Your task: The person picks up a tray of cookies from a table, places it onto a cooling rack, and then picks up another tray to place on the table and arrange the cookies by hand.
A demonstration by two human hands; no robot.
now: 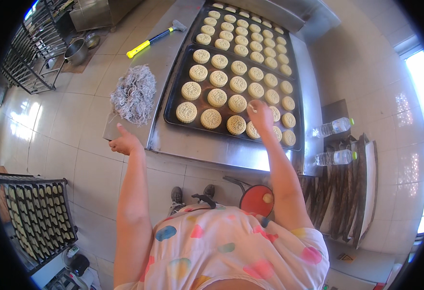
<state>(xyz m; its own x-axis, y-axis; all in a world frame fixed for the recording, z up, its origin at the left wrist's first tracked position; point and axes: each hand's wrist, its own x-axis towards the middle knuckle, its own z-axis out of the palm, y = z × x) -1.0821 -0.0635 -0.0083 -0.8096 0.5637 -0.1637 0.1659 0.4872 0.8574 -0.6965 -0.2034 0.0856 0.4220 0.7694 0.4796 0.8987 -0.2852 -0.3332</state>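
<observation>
A black baking tray (171, 110) lies on the metal worktop, filled with rows of round pale cakes (217, 97) with stamped tops. Over its front right part reaches my right hand (262, 116), fingers drawn together among the cakes. A small pale bit shows at the fingertips, too small to name. At the worktop's front left corner is my left hand (126, 142), thumb and fingers apart, holding nothing. Just beyond it lies a grey heap of mop-like strands (134, 95). Behind the near tray, a second black tray (198, 42) carries more stamped cakes.
A brush with a yellow and blue handle (150, 42) lies on the worktop's left side. Two clear bottles (335, 127) with green caps stand at the right. Below the worktop is a round red stool (257, 200). A loaded tray rack (38, 217) stands at the lower left.
</observation>
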